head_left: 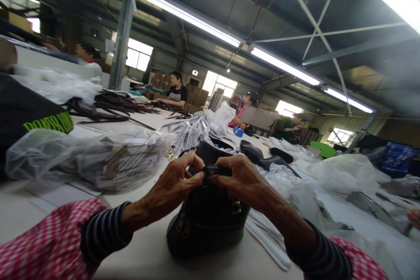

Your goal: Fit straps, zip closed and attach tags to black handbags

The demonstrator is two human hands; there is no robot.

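Note:
A black handbag [210, 218] stands upright on the pale table in front of me, with zip pulls and a metal fitting on its side. At its top, my left hand [183, 173] pinches one end of a short black strap [216, 169]. Fingers and thumb of my right hand [241, 175] are closed on the same strap, close beside the left. The strap's ends are partly covered by my fingers. Just behind the bag's upper edge lies another black bag [208, 152], its opening facing up.
To the left lie a clear plastic bag of parts [121, 162] and a heap of dark straps [114, 105]. Wrapped straps [193, 129] lie beyond. Plastic sheeting [295, 188] and white strips [269, 240] are on the right. Several people work farther back; another person's hand [412, 216] shows at the right edge.

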